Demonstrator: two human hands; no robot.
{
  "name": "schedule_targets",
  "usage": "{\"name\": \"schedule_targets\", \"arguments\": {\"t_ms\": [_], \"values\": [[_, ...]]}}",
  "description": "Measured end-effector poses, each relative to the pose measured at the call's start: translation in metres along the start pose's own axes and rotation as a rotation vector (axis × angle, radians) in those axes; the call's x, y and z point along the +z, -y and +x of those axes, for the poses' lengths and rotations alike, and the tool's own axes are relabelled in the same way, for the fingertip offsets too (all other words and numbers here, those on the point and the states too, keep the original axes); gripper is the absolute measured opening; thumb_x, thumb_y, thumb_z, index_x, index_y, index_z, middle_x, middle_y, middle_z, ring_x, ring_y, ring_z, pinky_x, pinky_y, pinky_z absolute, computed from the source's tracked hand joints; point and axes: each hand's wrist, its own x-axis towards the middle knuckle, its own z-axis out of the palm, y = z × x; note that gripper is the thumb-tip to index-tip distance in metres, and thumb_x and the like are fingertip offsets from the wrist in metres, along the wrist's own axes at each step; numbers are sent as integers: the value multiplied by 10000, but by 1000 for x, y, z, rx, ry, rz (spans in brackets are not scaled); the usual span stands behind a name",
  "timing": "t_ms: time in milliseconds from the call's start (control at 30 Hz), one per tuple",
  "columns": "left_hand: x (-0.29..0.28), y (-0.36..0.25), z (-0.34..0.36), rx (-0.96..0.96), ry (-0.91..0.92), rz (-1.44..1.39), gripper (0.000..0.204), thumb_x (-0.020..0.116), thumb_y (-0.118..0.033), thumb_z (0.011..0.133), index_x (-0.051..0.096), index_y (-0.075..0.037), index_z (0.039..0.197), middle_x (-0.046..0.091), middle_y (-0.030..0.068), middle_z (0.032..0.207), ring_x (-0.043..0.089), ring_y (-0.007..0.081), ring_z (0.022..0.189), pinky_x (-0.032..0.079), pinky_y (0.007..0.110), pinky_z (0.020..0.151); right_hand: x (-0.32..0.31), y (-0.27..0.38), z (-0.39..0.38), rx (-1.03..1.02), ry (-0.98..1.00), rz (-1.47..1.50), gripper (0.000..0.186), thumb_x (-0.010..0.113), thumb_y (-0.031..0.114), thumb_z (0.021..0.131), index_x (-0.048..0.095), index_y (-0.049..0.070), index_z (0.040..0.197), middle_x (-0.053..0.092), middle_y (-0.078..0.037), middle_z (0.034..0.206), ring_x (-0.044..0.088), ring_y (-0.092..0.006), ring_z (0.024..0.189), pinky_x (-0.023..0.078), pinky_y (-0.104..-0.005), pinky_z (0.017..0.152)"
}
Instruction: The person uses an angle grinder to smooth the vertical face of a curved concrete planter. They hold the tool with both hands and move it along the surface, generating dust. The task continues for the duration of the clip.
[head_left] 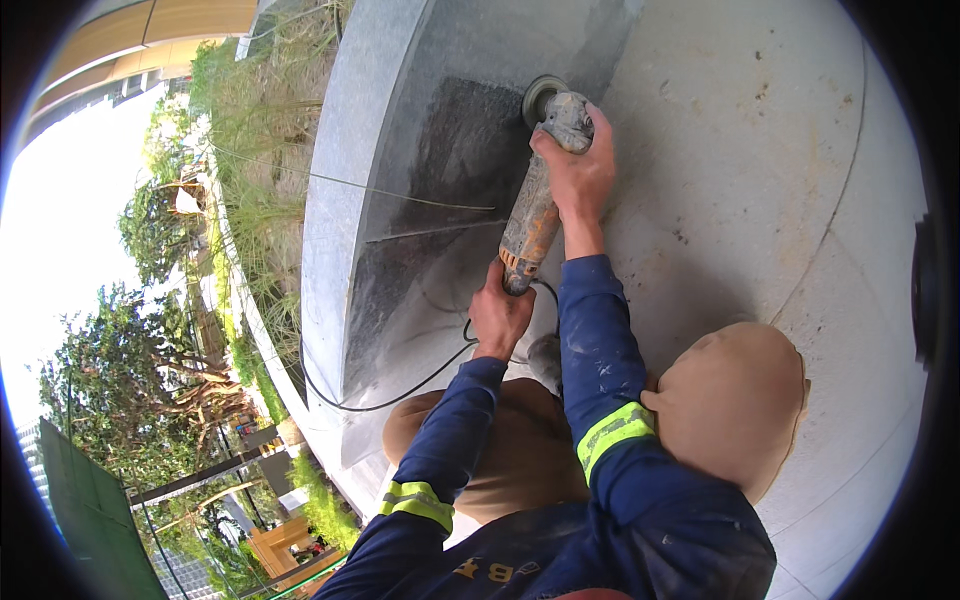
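I hold a dusty grey and orange angle grinder point(532, 222) in both hands. My right hand point(582, 172) is closed round its head end, just beside the round disc point(536, 98). My left hand point(500, 318) grips the rear end, where a black cable point(380, 405) comes out and loops down. The disc is at the face of a grey stone or concrete ledge point(358, 110), at the edge of a dark patch point(440, 150). Whether it touches the surface I cannot tell.
My bent knees point(725, 410) are at the bottom and right, over a pale grey floor point(760, 170) with cracks or joints. Left beyond the ledge are grassy plants point(265, 180), trees point(120, 370) and a green panel point(90, 510).
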Motion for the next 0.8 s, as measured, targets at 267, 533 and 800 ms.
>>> {"name": "schedule_targets", "arguments": {"t_ms": [267, 533, 800], "values": [[-2, -2, -5, -26, -49, -7, 551, 720, -209, 712, 580, -101, 1234, 717, 230, 929, 677, 454, 897, 537, 503, 788, 7, 16, -8, -110, 39, 83, 765, 848, 242, 710, 499, 84, 1373, 541, -189, 1220, 599, -362, 1089, 509, -446, 927], [6, 6, -5, 8, -35, -27, 559, 720, -222, 715, 571, -109, 1242, 719, 227, 937, 679, 450, 900, 540, 509, 790, -1, 19, -8, -34, 64, 23, 775, 847, 239, 715, 492, 68, 1383, 531, -199, 1255, 598, -354, 1113, 504, -456, 938], [6, -7, 2, -64, 54, 69, 531, 707, -228, 718, 590, -97, 1219, 716, 237, 961, 673, 451, 935, 533, 503, 824, -3, -17, 3, 27, 25, 88, 755, 846, 197, 732, 483, 53, 1379, 526, -203, 1269, 581, -358, 1138, 495, -455, 954]]}}
